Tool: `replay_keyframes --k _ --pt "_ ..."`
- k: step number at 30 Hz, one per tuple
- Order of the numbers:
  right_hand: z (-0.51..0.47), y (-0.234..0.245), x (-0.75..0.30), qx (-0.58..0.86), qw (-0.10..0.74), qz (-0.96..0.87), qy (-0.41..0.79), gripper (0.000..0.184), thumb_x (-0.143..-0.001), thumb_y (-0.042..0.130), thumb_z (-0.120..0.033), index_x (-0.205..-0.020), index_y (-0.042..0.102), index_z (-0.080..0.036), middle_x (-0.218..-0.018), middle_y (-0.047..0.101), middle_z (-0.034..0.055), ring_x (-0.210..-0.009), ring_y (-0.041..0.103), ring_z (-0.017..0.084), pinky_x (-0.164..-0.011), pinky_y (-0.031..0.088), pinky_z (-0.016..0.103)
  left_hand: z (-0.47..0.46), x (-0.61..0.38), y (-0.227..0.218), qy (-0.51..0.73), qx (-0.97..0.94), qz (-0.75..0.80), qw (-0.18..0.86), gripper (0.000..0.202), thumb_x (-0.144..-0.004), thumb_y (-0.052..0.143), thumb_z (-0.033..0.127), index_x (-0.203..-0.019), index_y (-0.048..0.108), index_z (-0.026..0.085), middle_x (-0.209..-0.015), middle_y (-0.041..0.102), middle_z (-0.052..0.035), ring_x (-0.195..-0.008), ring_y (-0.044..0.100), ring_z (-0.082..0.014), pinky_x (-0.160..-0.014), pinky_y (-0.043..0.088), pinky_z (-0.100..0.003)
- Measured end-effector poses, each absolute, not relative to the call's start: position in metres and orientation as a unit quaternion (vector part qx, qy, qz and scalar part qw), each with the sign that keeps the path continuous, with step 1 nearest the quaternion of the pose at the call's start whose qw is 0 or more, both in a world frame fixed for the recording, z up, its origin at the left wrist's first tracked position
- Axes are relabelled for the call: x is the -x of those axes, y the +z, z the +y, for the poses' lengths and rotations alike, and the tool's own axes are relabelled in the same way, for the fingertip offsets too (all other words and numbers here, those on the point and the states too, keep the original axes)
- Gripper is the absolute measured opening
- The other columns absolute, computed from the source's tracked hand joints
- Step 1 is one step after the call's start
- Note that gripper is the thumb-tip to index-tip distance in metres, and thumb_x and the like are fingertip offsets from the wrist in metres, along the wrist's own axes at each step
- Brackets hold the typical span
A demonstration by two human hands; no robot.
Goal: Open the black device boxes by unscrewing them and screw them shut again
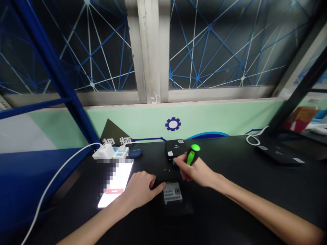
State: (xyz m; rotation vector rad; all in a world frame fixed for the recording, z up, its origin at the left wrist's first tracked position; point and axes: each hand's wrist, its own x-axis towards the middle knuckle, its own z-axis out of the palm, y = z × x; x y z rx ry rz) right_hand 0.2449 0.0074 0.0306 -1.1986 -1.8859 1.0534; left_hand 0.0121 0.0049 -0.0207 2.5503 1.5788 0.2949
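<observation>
- The right hand (198,173) is pinching a green and black screwdriver (191,157) between thumb and fingers; its tip is not showing clearly.
- The left hand (140,189) is resting with bent fingers, and its thumb is standing apart, pointing right to the edge of the label (172,192); I cannot tell if it is pressing.
- The label is lying on a black device (185,207), at the near middle of the table (230,149).
- Small screws (169,170) are lying between this device and the far box (176,146).
- At left, a phone (120,177) is glowing, and a power strip (124,153) is lying beyond it.
</observation>
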Motion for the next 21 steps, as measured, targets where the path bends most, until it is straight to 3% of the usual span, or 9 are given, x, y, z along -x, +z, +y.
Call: replay_keyframes --k 5,8,12,16,21 --pt "0.01 0.03 -0.236 0.446 0.309 -0.758 0.361 0.061 -0.099 0.041 -0.05 -0.048 0.046 -0.017 -0.043 0.048 -0.0014 -0.04 0.044 0.008 -0.044 0.036 0.022 0.006 -0.012 -0.021 0.093 -0.848 0.519 0.055 0.054 -0.095 0.042 0.059 -0.058 0.053 0.02 -0.054 0.059 -0.0004 -0.052 0.056 -0.0173 -0.051 0.02 -0.029" --pt "0.01 0.026 -0.242 0.419 0.332 -0.757 0.374 0.054 -0.096 0.049 -0.049 -0.053 0.048 -0.017 -0.047 0.049 -0.0025 -0.043 0.044 0.008 -0.045 0.037 0.021 0.006 -0.011 -0.021 0.093 -0.852 0.513 0.052 0.053 -0.097 0.04 0.056 -0.06 0.054 0.02 -0.056 0.06 -0.0008 -0.053 0.057 -0.0175 -0.051 0.019 -0.03" --pt "0.009 0.01 -0.257 0.398 0.357 -0.711 0.457 0.037 -0.073 0.081 -0.044 -0.07 0.056 -0.016 -0.057 0.057 -0.0031 -0.048 0.052 0.01 -0.046 0.043 0.021 0.006 -0.01 -0.022 0.095 -0.855 0.506 0.056 0.053 -0.099 0.038 0.055 -0.062 0.054 0.02 -0.056 0.06 -0.0005 -0.053 0.058 -0.0178 -0.051 0.02 -0.029" --pt "0.008 -0.01 -0.263 0.377 0.389 -0.649 0.535 0.04 -0.063 0.087 -0.044 -0.072 0.06 -0.015 -0.061 0.061 -0.0015 -0.052 0.058 0.012 -0.05 0.051 0.023 0.006 -0.01 -0.023 0.097 -0.857 0.504 0.054 0.053 -0.098 0.038 0.056 -0.062 0.054 0.021 -0.057 0.061 0.0 -0.054 0.057 -0.0179 -0.052 0.02 -0.028" --pt "0.008 -0.026 -0.261 0.371 0.436 -0.596 0.562 0.039 -0.059 0.09 -0.038 -0.07 0.061 -0.015 -0.06 0.065 -0.0012 -0.05 0.06 0.011 -0.049 0.052 0.022 0.007 -0.009 -0.025 0.095 -0.853 0.51 0.054 0.052 -0.098 0.039 0.056 -0.062 0.052 0.021 -0.056 0.059 0.0006 -0.053 0.055 -0.0169 -0.051 0.02 -0.028"
